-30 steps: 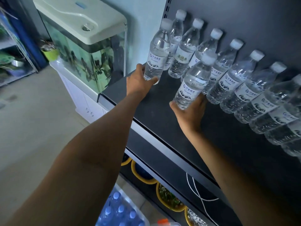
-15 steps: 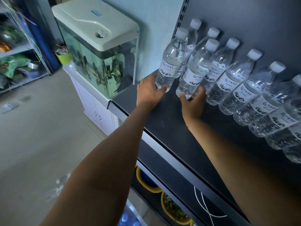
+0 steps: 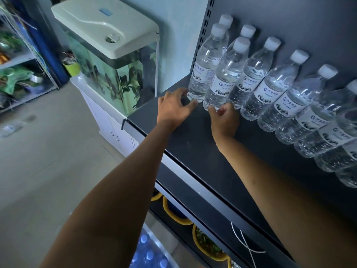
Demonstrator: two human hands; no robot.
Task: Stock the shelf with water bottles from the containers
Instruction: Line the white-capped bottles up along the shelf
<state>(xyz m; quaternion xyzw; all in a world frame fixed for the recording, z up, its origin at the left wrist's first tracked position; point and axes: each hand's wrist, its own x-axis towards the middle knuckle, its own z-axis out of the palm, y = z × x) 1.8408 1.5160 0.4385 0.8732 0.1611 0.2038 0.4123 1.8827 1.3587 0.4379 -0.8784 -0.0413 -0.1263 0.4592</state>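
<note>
You are reaching both arms onto the dark shelf [image 3: 193, 144]. Your left hand [image 3: 172, 108] is lying open, fingers spread, with its fingertips just touching the base of the end bottle [image 3: 204, 68], which is standing upright at the shelf's left end. Your right hand [image 3: 225, 121] is curling thumb and fingers at the foot of the next bottle [image 3: 226, 78] (whether it is actually pinching it, I cannot tell). That bottle is standing against the end one. Both are sitting in front of the back row [image 3: 278, 88] of white-capped bottles lining the rear panel. A fish tank [image 3: 116, 60] is standing just left of the shelf, and a container [image 3: 148, 254] of blue-capped bottles is showing on the floor below.
</note>
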